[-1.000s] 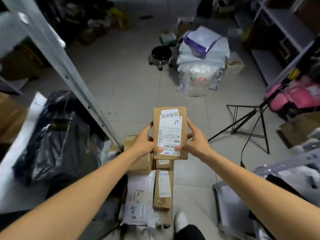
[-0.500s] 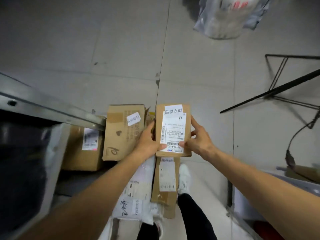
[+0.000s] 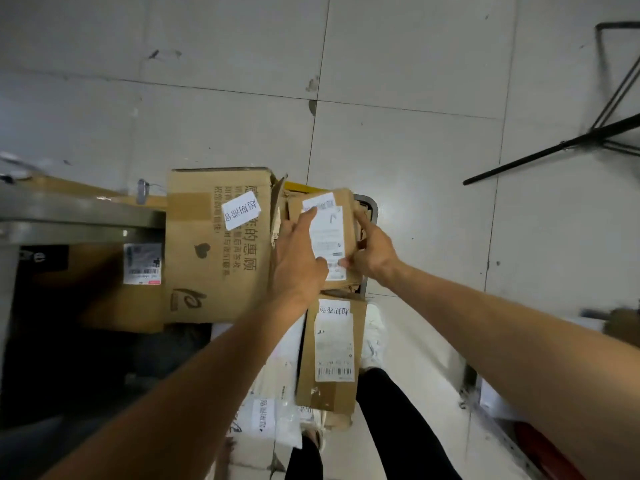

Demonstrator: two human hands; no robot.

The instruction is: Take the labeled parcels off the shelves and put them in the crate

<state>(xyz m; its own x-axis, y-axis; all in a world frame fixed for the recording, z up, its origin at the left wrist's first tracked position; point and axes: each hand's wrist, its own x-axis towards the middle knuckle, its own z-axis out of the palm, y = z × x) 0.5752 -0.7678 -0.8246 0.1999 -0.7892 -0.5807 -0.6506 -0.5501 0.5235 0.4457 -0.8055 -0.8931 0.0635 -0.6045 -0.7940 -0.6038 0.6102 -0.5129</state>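
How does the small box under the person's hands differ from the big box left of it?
The small box is narrow; the big box is far wider. The small box bears a long shipping label; the big box only a small sticker beside printed text. Both are brown cardboard.

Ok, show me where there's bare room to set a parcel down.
Bare floor tiles lie open between the small parcel and the tripod legs, and beyond the big carton. Crowded nearer you: the long parcel and white mailer lie packed together.
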